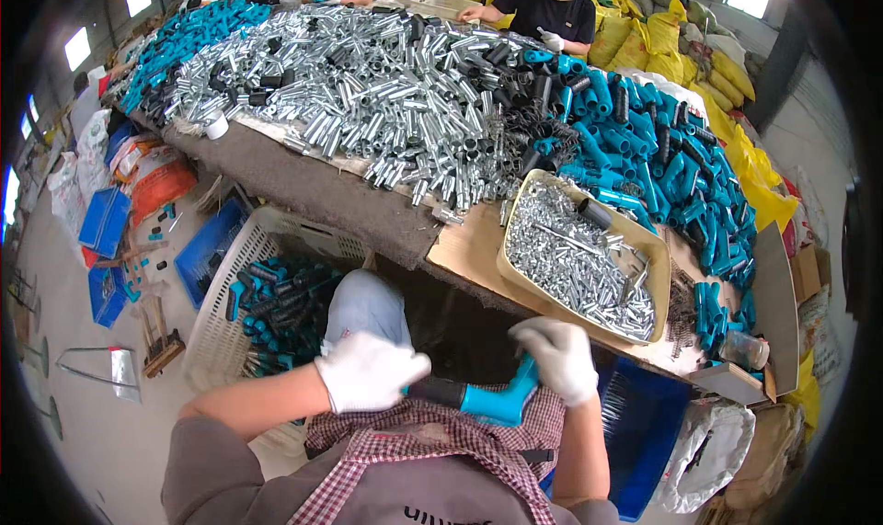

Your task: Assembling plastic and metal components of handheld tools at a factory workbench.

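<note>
Across my lap lies an angled teal plastic handle [492, 404] with a black sleeve [437, 392] at one end, gripped between my two white-gloved hands. My left hand [370, 374] is closed at the black end, slightly blurred. The bent teal end sits in my right hand [561, 358], its fingers wrapped over the top. Ahead of the right hand, on the table edge, rests a cream tray [660, 291] heaped with small metal pins. Below and left of my knee, a white crate [216, 327] holds several teal and black handles.
A long table carries a big heap of metal tubes [405, 102], with teal housings [612, 125] at right and dark springs [681, 309] nearby. Blue bins [635, 433] stand beside me. Co-workers sit across the table, one person [552, 15] at the far right. Yellow sacks [662, 38] are piled behind.
</note>
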Tool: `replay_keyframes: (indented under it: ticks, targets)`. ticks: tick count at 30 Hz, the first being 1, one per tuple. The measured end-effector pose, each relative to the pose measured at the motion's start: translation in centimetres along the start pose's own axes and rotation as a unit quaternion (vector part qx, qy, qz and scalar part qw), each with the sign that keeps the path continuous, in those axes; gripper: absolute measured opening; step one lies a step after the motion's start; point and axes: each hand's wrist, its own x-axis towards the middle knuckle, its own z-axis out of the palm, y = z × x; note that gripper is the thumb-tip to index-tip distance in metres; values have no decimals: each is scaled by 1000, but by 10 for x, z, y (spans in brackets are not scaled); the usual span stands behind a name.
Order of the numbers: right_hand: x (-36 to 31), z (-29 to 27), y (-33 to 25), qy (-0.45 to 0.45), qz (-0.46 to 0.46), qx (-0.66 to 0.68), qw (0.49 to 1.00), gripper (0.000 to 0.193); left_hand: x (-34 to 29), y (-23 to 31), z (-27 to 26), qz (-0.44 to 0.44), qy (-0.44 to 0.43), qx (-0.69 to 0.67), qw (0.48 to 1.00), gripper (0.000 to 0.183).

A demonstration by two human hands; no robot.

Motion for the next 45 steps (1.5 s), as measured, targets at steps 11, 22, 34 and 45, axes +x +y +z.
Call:
replay_keyframes:
  ticks: [11, 22, 34, 45]
  targets:
    - [-24, 20, -23, -52, -15, 529, 847, 81, 56, -36, -76, 48, 25, 61, 997, 26]
    - [6, 34, -13, -233, 110, 586, 769, 77, 60, -55, -56, 72, 72, 88, 991, 21]
    - [26, 65, -12, -233, 93, 458, 853, 43, 105, -362, -109, -447, 317, -24, 836, 57]
    - [63, 132, -4, -258, 89, 568, 776, 43, 159, -283, -65, -347, 350, -62, 868, 59]
